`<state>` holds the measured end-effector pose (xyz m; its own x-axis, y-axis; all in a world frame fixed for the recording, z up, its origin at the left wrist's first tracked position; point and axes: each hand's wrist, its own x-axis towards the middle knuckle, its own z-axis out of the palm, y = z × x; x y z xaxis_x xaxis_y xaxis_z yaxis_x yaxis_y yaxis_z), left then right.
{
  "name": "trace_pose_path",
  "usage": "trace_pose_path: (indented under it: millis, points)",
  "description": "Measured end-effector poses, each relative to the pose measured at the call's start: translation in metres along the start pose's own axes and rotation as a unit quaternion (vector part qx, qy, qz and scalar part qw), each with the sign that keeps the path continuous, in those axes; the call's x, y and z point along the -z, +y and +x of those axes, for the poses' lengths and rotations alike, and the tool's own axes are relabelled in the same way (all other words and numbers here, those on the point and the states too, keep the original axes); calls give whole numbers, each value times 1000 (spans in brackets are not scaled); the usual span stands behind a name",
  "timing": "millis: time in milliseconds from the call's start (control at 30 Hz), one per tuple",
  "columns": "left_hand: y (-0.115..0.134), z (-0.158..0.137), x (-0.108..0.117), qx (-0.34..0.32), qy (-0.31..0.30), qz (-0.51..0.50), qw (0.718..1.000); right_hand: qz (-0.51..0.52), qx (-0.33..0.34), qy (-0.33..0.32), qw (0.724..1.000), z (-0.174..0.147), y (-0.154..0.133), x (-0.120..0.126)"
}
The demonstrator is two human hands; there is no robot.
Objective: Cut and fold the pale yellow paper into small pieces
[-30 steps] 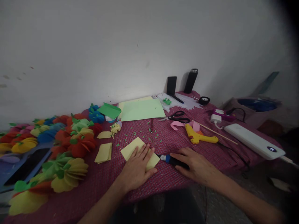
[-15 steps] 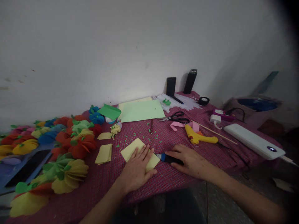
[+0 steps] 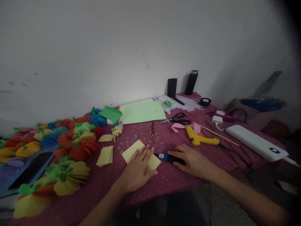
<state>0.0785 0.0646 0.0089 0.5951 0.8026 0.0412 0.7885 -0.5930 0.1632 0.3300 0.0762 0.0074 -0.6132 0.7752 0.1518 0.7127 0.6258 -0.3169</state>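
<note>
My left hand (image 3: 138, 169) lies flat with fingers stretched over a pale yellow paper square (image 3: 133, 151), pressing it to the cloth. From the right, my right hand (image 3: 191, 161) grips the black and blue handle of a utility knife (image 3: 172, 158). Its blade points left and reaches over the paper's right corner; whether it touches the sheet I cannot tell. Left of the square rests a small stack of cut yellow paper (image 3: 105, 156). Behind it are a single yellow piece (image 3: 105, 138) and a fringed yellow paper bunch (image 3: 116, 133).
Colourful paper pumpkins (image 3: 84, 146) crowd the left side. Green sheets (image 3: 143, 112), scissors (image 3: 177, 118), a yellow glue gun (image 3: 202, 139), a wooden stick (image 3: 216, 134) and a white power bank (image 3: 256, 142) lie around. A black bottle (image 3: 191, 82) and a phone (image 3: 172, 87) stand near the wall.
The knife blade shows more clearly now, its tip over the paper near my left fingers; before, it was mostly hidden at the paper's edge. Both hands have barely moved.
</note>
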Motion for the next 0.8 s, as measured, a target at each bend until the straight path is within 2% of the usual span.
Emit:
trace_pose_path:
  millis: [167, 300, 433, 800]
  points:
    - [-21, 6, -1, 56, 55, 34, 996, -1, 7, 0, 1000, 1, -1, 1]
    - [-34, 9, -17, 79, 46, 60, 994, 2, 6, 5, 1000, 1, -2, 3]
    - [-35, 8, -26, 76, 39, 61, 994, 6, 12, 4, 1000, 2, -3, 4]
    - [-30, 8, -20, 73, 38, 63, 995, 4, 15, 1, 1000, 16, -9, -1]
